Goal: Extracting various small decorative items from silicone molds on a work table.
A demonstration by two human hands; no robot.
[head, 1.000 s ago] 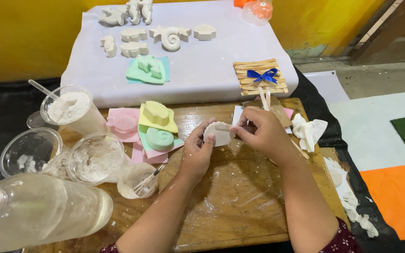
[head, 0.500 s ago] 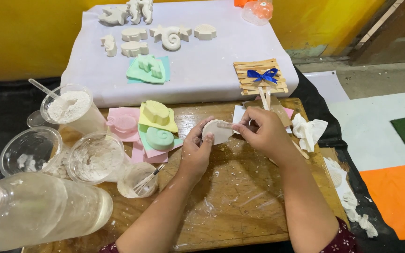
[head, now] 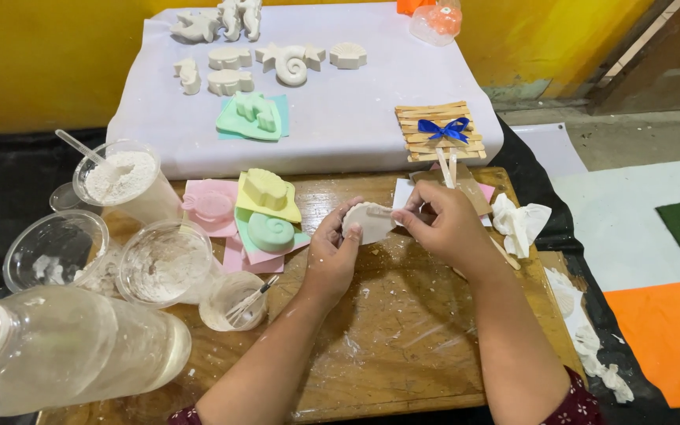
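The white plaster piece (head: 367,223) sits pinched between both hands above the middle of the wooden table (head: 403,346), its long axis running roughly 9 to 3 o'clock. The left hand (head: 334,250) cups it from 8 o'clock, fingers curled narrow around its lower edge. The right hand (head: 449,228) closes on its 3 o'clock end with thumb and forefinger; whether it also holds a thin tool there I cannot tell. Both hands are equally near, touching the piece. At 9 o'clock, just beside the left hand, lie the pastel moulds (head: 265,214); at 3 o'clock, the crumpled white tissue (head: 519,223). The table's near half, toward 6 o'clock, offers the most open room under the forearms.
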